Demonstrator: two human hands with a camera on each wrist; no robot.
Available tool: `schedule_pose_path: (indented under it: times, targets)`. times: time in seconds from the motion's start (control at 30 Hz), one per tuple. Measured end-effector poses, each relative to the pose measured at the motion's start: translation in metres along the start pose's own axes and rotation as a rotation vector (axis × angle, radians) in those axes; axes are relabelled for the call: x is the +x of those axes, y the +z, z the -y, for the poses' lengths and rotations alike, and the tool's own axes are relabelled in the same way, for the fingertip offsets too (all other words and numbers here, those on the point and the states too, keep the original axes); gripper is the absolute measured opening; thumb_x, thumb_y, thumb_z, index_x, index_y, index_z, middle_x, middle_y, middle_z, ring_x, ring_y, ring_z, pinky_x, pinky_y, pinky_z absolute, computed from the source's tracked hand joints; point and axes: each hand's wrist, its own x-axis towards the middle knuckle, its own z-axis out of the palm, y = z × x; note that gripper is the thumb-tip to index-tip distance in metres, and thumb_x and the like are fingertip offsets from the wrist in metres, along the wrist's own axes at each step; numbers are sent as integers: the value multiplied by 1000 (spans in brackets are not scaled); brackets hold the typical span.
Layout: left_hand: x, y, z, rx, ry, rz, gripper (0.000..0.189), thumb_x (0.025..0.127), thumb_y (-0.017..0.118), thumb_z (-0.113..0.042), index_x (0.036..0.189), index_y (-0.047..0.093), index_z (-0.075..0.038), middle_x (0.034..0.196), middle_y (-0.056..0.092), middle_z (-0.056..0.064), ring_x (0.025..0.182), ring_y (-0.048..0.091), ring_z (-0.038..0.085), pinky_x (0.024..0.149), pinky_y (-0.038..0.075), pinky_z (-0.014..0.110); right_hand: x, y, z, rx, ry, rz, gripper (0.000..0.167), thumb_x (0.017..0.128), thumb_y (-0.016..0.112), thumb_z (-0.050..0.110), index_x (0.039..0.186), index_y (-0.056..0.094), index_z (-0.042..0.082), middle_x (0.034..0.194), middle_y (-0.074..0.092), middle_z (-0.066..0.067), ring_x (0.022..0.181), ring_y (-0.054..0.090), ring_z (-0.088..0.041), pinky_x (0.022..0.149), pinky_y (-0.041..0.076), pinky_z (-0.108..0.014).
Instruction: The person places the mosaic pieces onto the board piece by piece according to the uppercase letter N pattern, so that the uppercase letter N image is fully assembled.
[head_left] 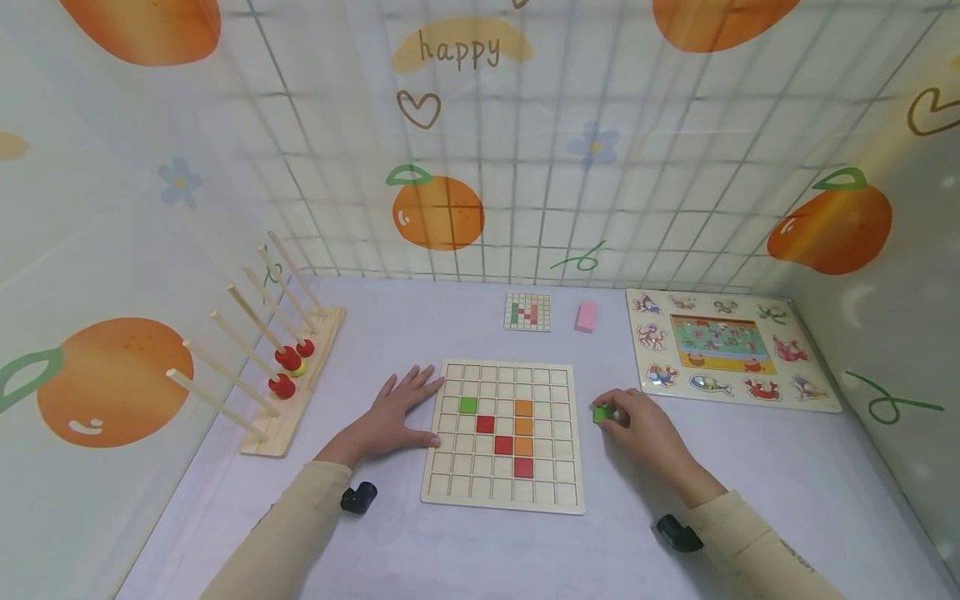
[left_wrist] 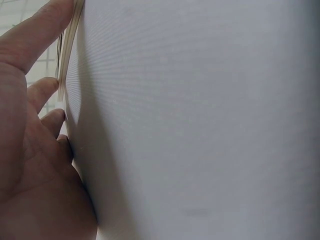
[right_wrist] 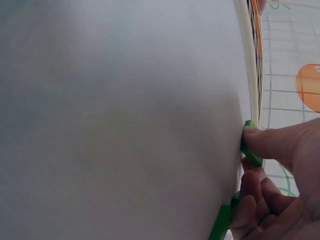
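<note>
A wooden grid board (head_left: pixel 457 483) lies on the table with one green tile (head_left: pixel 468 405), three red tiles (head_left: pixel 504 445) and three orange tiles (head_left: pixel 523 427) in its squares. My left hand (head_left: pixel 390 421) rests spread at the board's left side, thumb and index finger touching its edge, as the left wrist view also shows. To the right of the board, my right hand (head_left: pixel 641 429) pinches a green tile (right_wrist: pixel 251 145) between thumb and fingers. Under the curled fingers in the right wrist view, another green tile (right_wrist: pixel 220 223) lies low, partly hidden by the hand.
Behind the board are a small pattern card (head_left: pixel 528 312) and a pink block (head_left: pixel 587 317). A wooden peg stand (head_left: pixel 303 400) with red and yellow beads stands at left. A sea-animal puzzle board (head_left: pixel 652 292) lies at back right, close beyond my right hand.
</note>
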Motion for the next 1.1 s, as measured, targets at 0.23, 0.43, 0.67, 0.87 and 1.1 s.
schedule_pose_path:
  times: [0.23,0.43,0.67,0.87,1.1]
  targets:
    - [0,0,2,-3,12,-5,107,78,78,-64,163,27,-26,171,9,0,157,-3,25,125,-10,50,-2,0,0,4,-35,7,25,90,76,12,114,71,19,81,62,4,71,51,-15,62,44,-30]
    - [0,0,2,3,4,-4,106,78,77,-66,163,26,-27,171,9,-1,157,-4,24,125,-10,50,-3,0,2,8,-32,10,27,91,75,11,117,72,19,79,60,4,70,51,-15,61,44,-29]
    - [1,0,0,-5,3,-3,106,78,77,-66,163,27,-26,171,9,0,157,-3,25,125,-10,50,-4,0,3,26,-27,16,29,93,72,8,120,73,18,84,63,4,74,51,-17,65,45,-31]
    - [1,0,0,-3,9,-5,107,77,77,-65,163,28,-25,171,10,1,157,-3,26,125,-9,51,-5,0,1,50,-13,4,27,93,71,10,117,69,21,89,69,1,74,57,-14,68,50,-32]
    - [1,0,0,0,-5,1,107,77,78,-66,163,27,-26,171,9,-1,157,-4,24,125,-10,49,-6,-1,4,81,-26,-37,22,94,73,12,114,67,19,90,72,-1,79,64,-15,74,56,-37]
